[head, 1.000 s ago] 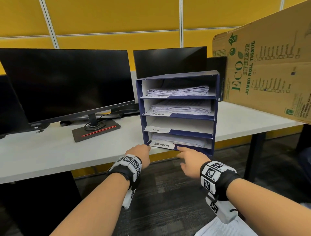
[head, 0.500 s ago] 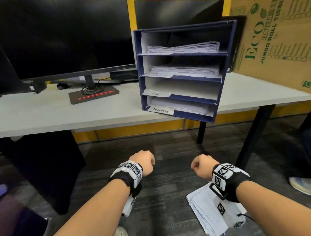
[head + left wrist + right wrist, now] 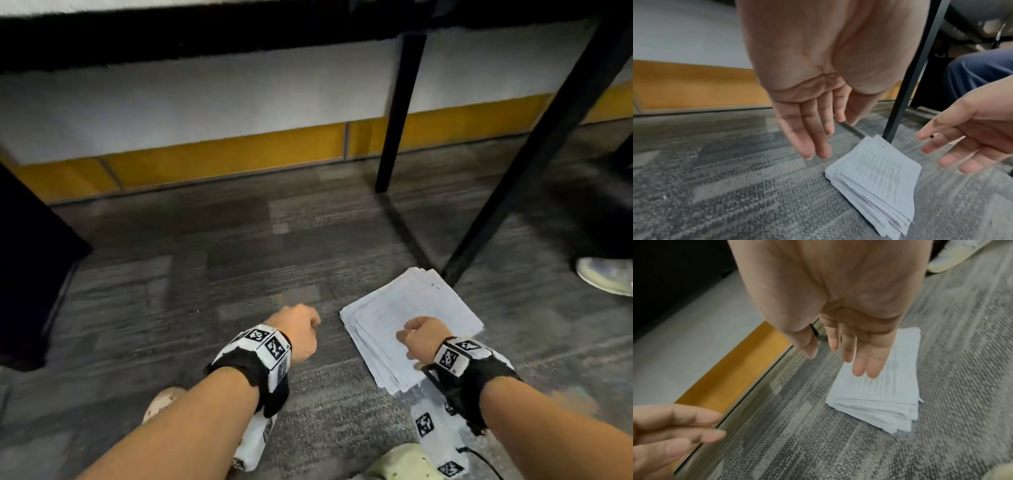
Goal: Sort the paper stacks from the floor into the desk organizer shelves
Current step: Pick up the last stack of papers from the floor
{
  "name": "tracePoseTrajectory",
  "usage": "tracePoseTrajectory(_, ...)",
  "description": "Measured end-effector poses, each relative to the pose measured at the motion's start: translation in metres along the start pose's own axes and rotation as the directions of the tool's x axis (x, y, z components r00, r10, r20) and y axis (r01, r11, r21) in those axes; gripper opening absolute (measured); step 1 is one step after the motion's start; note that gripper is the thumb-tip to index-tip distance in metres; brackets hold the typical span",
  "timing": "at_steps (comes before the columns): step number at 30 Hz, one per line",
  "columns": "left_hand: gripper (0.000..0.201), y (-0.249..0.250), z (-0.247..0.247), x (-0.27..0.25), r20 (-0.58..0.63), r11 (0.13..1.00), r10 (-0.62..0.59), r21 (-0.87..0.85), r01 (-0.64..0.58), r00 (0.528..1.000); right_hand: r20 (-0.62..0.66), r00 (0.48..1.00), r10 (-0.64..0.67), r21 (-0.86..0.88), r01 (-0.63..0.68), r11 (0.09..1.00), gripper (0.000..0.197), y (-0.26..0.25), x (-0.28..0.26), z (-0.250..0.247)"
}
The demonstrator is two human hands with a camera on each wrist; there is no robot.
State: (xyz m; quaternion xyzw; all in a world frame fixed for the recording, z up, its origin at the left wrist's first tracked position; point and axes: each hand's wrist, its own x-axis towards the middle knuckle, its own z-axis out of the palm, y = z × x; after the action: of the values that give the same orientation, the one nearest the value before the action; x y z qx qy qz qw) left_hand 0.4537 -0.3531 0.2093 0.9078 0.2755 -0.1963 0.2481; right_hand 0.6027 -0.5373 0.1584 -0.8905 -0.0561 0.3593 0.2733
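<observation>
A stack of white printed paper (image 3: pixel 397 318) lies on the grey carpet beside a black desk leg (image 3: pixel 513 178). The same paper stack (image 3: pixel 877 180) shows in the left wrist view, and the paper stack (image 3: pixel 885 386) in the right wrist view. My right hand (image 3: pixel 423 337) hovers just above the stack with straight fingers (image 3: pixel 863 365), holding nothing. My left hand (image 3: pixel 294 330) hangs over bare carpet left of the stack, its fingers (image 3: pixel 807 136) straight and empty. The desk organizer is out of view.
A second black desk leg (image 3: pixel 399 113) stands farther back, before a yellow and grey wall panel (image 3: pixel 222 157). A dark cabinet (image 3: pixel 30 267) stands at the left. Someone's shoe (image 3: pixel 606 275) rests at the right edge. My own shoes (image 3: pixel 404 462) are at the bottom.
My view has dropped from the desk organizer to the floor. Both hands came down from the organizer's bottom shelf; the right one now hovers over the paper stack.
</observation>
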Motion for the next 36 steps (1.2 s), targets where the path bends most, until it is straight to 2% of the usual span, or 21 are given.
tracePoseTrajectory(4,0.043,0.002,0.062,0.051,0.055,0.998,-0.037,-0.05,0.04,0.998,0.048,0.993,0.103,0.083,-0.107,0.991,0.057,0.052,0.043,0.025)
tracePoseTrajectory(7,0.047,0.002,0.093,0.084,0.063,0.997,-0.032,-0.067,0.037,0.998,0.048,0.993,0.107,0.068,-0.11,0.992,0.059,0.075,0.066,0.03)
tracePoseTrajectory(14,0.047,0.005,0.135,0.155,0.128,0.998,-0.062,-0.013,0.064,0.99,0.089,0.995,0.051,-0.165,-0.036,0.986,0.053,0.106,0.116,0.046)
tracePoseTrajectory(20,0.05,0.011,0.171,0.209,0.087,0.984,-0.104,-0.136,0.116,0.991,0.093,0.994,0.049,-0.324,-0.016,0.946,0.053,0.124,0.161,0.071)
tracePoseTrajectory(25,0.067,0.011,0.205,0.247,0.125,0.964,-0.158,-0.196,0.181,0.979,0.147,0.987,0.071,-0.387,-0.009,0.922,0.051,0.137,0.184,0.077)
tracePoseTrajectory(28,0.08,0.011,0.217,0.263,0.114,0.959,-0.17,-0.209,0.191,0.979,0.198,0.98,0.01,-0.52,0.097,0.849,0.053,0.134,0.193,0.076)
tracePoseTrajectory(31,0.092,0.013,0.224,0.283,0.063,0.962,-0.222,-0.149,0.229,0.973,0.239,0.97,-0.035,-0.614,0.179,0.769,0.05,0.132,0.202,0.075)
tracePoseTrajectory(33,0.103,0.013,0.224,0.292,0.046,0.952,-0.271,-0.133,0.275,0.961,0.24,0.97,-0.034,-0.63,0.182,0.755,0.05,0.133,0.205,0.078)
tracePoseTrajectory(36,0.114,0.01,0.222,0.305,0.033,0.934,-0.315,-0.167,0.316,0.948,0.268,0.963,0.009,-0.623,0.166,0.764,0.061,0.137,0.209,0.088)
